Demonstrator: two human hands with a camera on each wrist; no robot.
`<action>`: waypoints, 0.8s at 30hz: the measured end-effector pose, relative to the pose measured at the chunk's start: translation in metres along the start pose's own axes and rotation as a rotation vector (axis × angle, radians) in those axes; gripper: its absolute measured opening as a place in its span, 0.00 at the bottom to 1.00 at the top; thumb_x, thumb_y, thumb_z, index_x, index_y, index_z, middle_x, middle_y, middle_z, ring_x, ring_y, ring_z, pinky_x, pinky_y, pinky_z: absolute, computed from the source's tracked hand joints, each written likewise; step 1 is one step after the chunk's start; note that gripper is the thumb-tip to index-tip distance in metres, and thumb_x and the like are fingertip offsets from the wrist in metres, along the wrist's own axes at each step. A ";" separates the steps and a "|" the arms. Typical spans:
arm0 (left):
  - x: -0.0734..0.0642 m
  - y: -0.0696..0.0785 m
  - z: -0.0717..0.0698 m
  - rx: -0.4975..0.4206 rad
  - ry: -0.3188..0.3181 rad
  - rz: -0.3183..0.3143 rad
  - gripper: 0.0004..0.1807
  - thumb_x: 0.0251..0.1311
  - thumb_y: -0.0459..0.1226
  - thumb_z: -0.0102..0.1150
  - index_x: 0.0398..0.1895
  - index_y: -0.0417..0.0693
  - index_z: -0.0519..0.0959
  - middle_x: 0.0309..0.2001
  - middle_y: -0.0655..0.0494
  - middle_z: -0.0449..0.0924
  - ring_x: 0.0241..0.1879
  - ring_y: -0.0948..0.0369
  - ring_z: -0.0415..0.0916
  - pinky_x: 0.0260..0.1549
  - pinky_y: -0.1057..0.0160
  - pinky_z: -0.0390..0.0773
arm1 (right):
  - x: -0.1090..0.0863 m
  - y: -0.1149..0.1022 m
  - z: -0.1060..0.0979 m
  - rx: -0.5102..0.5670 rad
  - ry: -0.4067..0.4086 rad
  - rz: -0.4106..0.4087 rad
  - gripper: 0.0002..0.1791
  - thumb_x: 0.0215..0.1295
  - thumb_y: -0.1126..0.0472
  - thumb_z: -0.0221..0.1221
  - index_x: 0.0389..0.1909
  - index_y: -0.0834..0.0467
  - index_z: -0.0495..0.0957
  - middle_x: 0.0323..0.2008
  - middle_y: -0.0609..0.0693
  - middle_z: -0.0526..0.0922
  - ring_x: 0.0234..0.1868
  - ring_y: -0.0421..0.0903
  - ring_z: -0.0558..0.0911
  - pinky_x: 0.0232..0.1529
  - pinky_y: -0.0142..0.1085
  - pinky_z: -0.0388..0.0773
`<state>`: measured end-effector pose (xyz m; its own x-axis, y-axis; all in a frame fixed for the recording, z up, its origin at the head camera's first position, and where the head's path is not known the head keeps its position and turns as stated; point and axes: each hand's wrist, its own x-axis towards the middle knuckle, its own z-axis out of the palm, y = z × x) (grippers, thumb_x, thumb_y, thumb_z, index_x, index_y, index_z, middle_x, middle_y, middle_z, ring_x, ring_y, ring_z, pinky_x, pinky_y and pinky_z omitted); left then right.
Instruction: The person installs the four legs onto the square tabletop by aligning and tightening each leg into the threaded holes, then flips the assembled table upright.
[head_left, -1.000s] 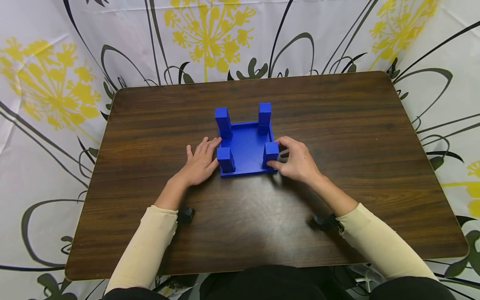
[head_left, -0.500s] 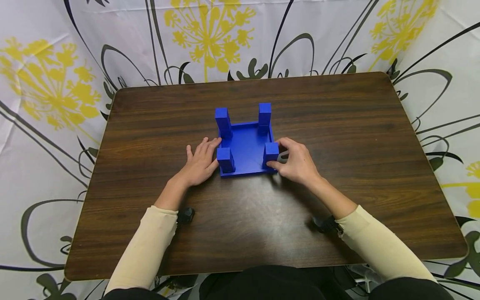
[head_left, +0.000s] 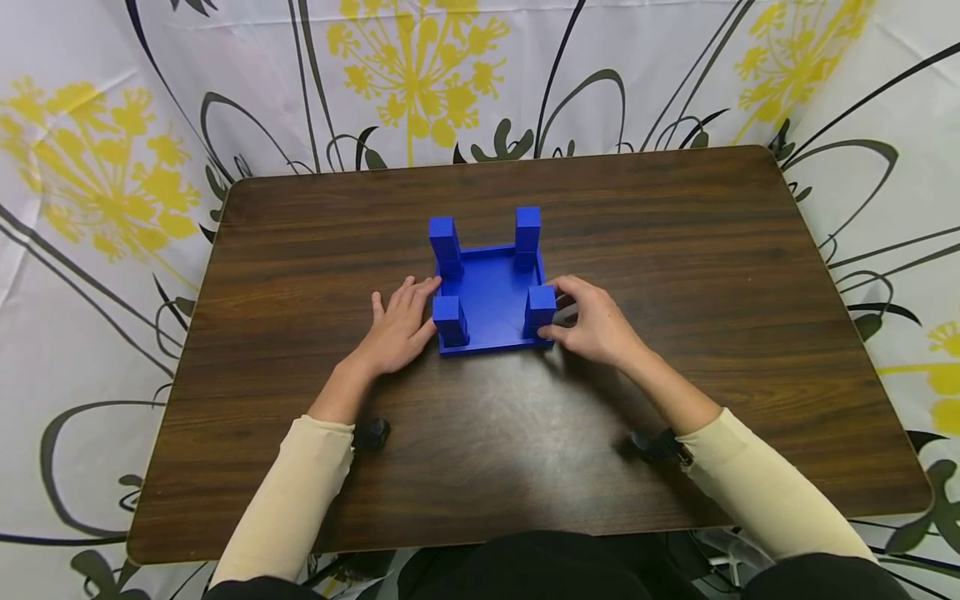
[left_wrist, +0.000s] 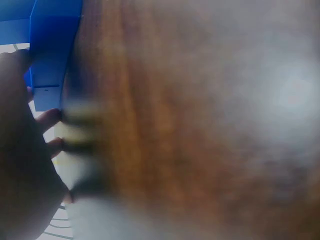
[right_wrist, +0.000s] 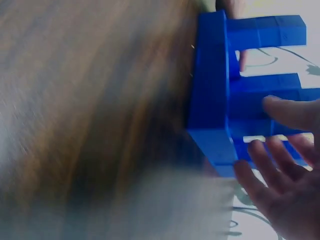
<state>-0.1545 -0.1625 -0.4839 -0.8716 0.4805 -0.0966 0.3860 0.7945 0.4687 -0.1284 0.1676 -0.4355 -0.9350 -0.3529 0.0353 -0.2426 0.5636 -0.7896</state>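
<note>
A blue square tray-like base [head_left: 491, 304] lies on the table with a square blue leg standing at each corner, like a small upturned table. My left hand [head_left: 395, 329] lies flat to the left of it, fingers spread, fingertips at its left side. My right hand [head_left: 596, 323] pinches the near right leg [head_left: 541, 307], its thumb at the front and index finger behind. In the right wrist view the thumb [right_wrist: 290, 112] overlaps this leg, while the other fingers sit along the base's side wall [right_wrist: 207, 75]. The near left leg [head_left: 450, 320] stands beside my left hand.
The blue piece stands near the middle of a dark wood-grain table [head_left: 675, 233]. Behind the table and along both sides hangs a white curtain [head_left: 247, 67] with yellow and grey plant patterns. The table's near edge runs just in front of the person's body.
My right thumb has slid back slightly to the right on the near right leg. The left hand and the blue piece stay put.
</note>
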 end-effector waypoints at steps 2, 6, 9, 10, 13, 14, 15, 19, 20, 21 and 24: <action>0.000 -0.001 0.001 -0.011 0.023 0.005 0.33 0.74 0.48 0.41 0.78 0.58 0.46 0.76 0.49 0.48 0.76 0.47 0.35 0.60 0.28 0.27 | 0.001 0.002 -0.005 0.016 -0.068 0.015 0.30 0.52 0.71 0.70 0.58 0.60 0.74 0.49 0.57 0.79 0.49 0.54 0.80 0.46 0.49 0.79; 0.000 -0.001 0.003 -0.024 0.062 0.004 0.33 0.73 0.48 0.43 0.78 0.59 0.48 0.75 0.50 0.51 0.76 0.48 0.38 0.61 0.28 0.28 | 0.003 0.009 -0.013 0.050 -0.149 0.043 0.32 0.55 0.79 0.58 0.63 0.62 0.70 0.51 0.60 0.77 0.51 0.56 0.80 0.45 0.47 0.78; -0.001 0.000 0.002 -0.035 0.083 -0.012 0.33 0.73 0.50 0.43 0.78 0.57 0.49 0.75 0.48 0.53 0.75 0.48 0.41 0.62 0.29 0.31 | 0.007 0.014 -0.014 0.112 -0.131 0.087 0.27 0.60 0.79 0.54 0.62 0.66 0.71 0.49 0.62 0.78 0.49 0.57 0.81 0.44 0.47 0.78; -0.001 0.001 0.002 -0.033 0.099 -0.018 0.33 0.73 0.50 0.43 0.78 0.56 0.50 0.74 0.46 0.54 0.75 0.47 0.44 0.63 0.29 0.33 | 0.009 0.015 -0.014 0.150 -0.121 0.113 0.25 0.63 0.78 0.53 0.62 0.67 0.71 0.49 0.62 0.78 0.49 0.58 0.81 0.44 0.48 0.78; 0.000 0.004 0.002 -0.009 0.190 -0.053 0.32 0.73 0.50 0.45 0.76 0.49 0.57 0.69 0.44 0.63 0.70 0.47 0.57 0.63 0.34 0.48 | 0.015 0.020 -0.011 0.260 -0.096 0.216 0.22 0.68 0.74 0.52 0.63 0.68 0.70 0.50 0.64 0.77 0.49 0.59 0.80 0.44 0.51 0.79; 0.001 0.005 0.003 0.000 0.232 -0.071 0.31 0.73 0.50 0.46 0.74 0.47 0.61 0.66 0.44 0.67 0.67 0.46 0.61 0.61 0.36 0.54 | 0.017 0.020 -0.010 0.289 -0.093 0.255 0.21 0.70 0.73 0.52 0.63 0.68 0.69 0.51 0.64 0.77 0.49 0.59 0.80 0.44 0.51 0.80; 0.001 0.007 0.003 0.007 0.274 -0.090 0.30 0.72 0.50 0.47 0.72 0.45 0.64 0.62 0.44 0.71 0.63 0.46 0.64 0.57 0.39 0.60 | 0.019 0.021 -0.009 0.313 -0.091 0.290 0.22 0.71 0.71 0.52 0.64 0.68 0.69 0.52 0.65 0.76 0.50 0.58 0.79 0.44 0.51 0.80; 0.006 0.013 0.001 -0.022 0.391 -0.173 0.25 0.70 0.49 0.53 0.62 0.43 0.77 0.50 0.45 0.78 0.52 0.48 0.73 0.46 0.45 0.71 | 0.028 0.025 -0.002 0.376 -0.086 0.383 0.23 0.72 0.67 0.53 0.66 0.67 0.68 0.54 0.64 0.75 0.52 0.55 0.78 0.44 0.47 0.81; 0.008 0.014 0.000 -0.038 0.401 -0.187 0.24 0.69 0.48 0.54 0.60 0.42 0.78 0.48 0.45 0.79 0.49 0.48 0.74 0.45 0.46 0.72 | 0.030 0.026 0.000 0.388 -0.085 0.395 0.23 0.72 0.66 0.53 0.66 0.67 0.67 0.55 0.65 0.75 0.53 0.55 0.78 0.44 0.46 0.81; 0.009 0.016 -0.001 -0.056 0.406 -0.200 0.23 0.69 0.48 0.55 0.58 0.41 0.80 0.46 0.45 0.79 0.46 0.49 0.75 0.43 0.47 0.73 | 0.033 0.027 0.002 0.396 -0.087 0.404 0.24 0.72 0.66 0.53 0.67 0.67 0.67 0.55 0.65 0.74 0.53 0.54 0.77 0.43 0.45 0.81; 0.014 0.020 -0.002 -0.103 0.386 -0.237 0.23 0.68 0.47 0.56 0.55 0.40 0.81 0.41 0.45 0.80 0.37 0.51 0.75 0.38 0.49 0.74 | 0.038 0.028 0.006 0.418 -0.104 0.429 0.25 0.72 0.67 0.51 0.68 0.68 0.66 0.57 0.66 0.74 0.52 0.53 0.78 0.42 0.43 0.82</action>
<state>-0.1597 -0.1410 -0.4738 -0.9884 0.1013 0.1134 0.1478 0.8151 0.5602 -0.1694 0.1650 -0.4597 -0.8916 -0.2422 -0.3825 0.2921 0.3379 -0.8947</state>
